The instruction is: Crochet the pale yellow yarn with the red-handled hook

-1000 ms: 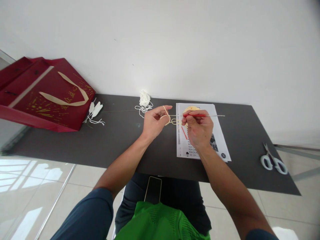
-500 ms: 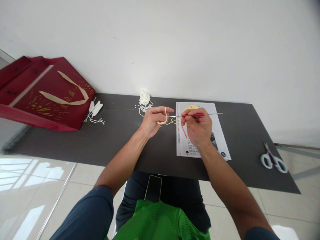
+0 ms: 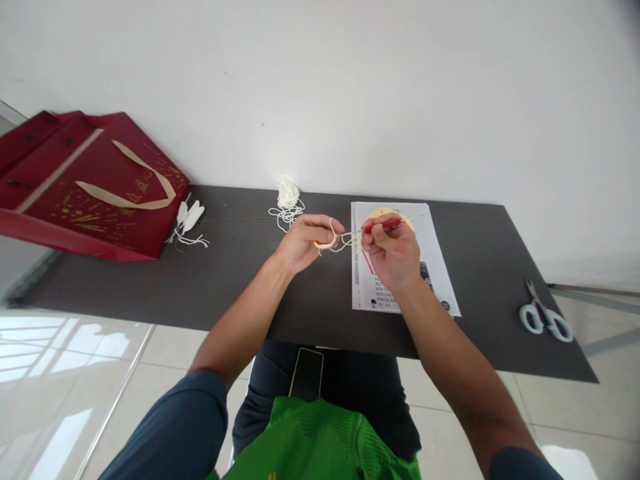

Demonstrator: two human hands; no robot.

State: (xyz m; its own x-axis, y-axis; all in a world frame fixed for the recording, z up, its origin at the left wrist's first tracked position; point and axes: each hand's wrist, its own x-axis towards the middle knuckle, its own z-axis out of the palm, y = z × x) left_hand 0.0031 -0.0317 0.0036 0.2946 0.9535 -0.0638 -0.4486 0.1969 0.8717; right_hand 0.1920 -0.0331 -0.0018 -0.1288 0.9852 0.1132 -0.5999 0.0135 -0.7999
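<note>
Over the table's (image 3: 150,293) middle, near its far edge, the left hand (image 3: 300,241) is curled shut, pinching soft, floppy, feather-light cream yarn (image 3: 344,241), while the right hand (image 3: 393,257) clamps the stiff crochet hook (image 3: 383,225) by its red grip, probably the best spot to hold it.

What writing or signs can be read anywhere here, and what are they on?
No text can be read for sure.
Printed sheet under the right hand: rows of small print and round marks at the bottom, too small to read.
Red gift bag: gold characters and decoration, too blurred to read.
Scissors, phone, crochet hook: no visible lettering.
</note>
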